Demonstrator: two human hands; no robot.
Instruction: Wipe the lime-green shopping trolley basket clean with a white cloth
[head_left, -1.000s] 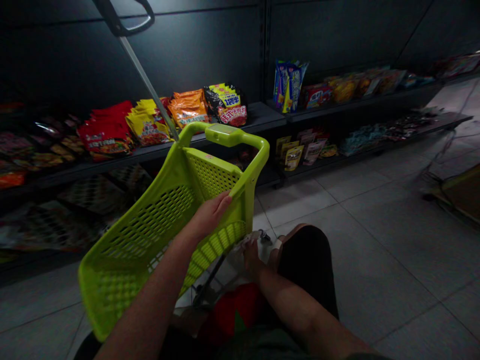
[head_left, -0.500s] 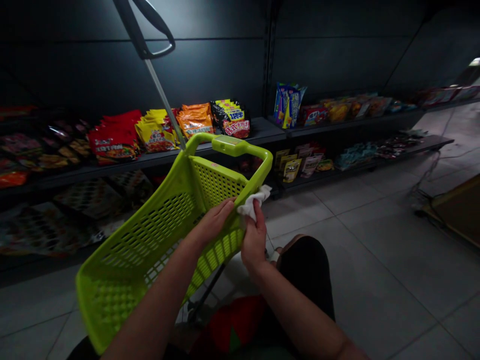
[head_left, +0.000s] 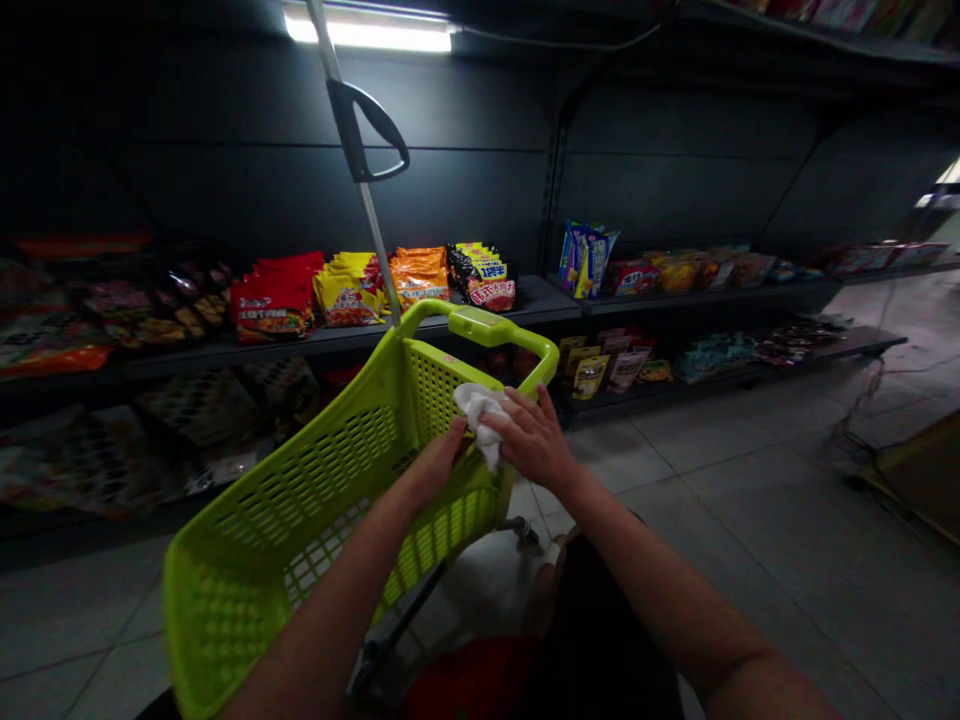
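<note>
A lime-green plastic shopping cart [head_left: 300,470] with perforated walls stands tilted in view in front of me. My right hand [head_left: 538,440] is closed on a crumpled white cloth [head_left: 480,415] and presses it against the cart's near rim, below the handle [head_left: 480,322]. Beside the cloth, my left hand [head_left: 439,462] grips the same rim from the basket side; part of its fingers is hidden. The inside of the basket shows bare slotted plastic.
Behind the cart runs a dark shelf [head_left: 544,300] with red noodle packs [head_left: 274,300], yellow packs [head_left: 349,290], orange packs [head_left: 420,275] and other snacks. A metal pole with a black grip [head_left: 367,140] rises at the cart's far side. Tiled floor [head_left: 720,480] lies to the right.
My right hand has moved from the outer side of the rim up over its top, carrying the cloth left. The view has tilted upward, showing a lamp. My left hand keeps to the rim.
</note>
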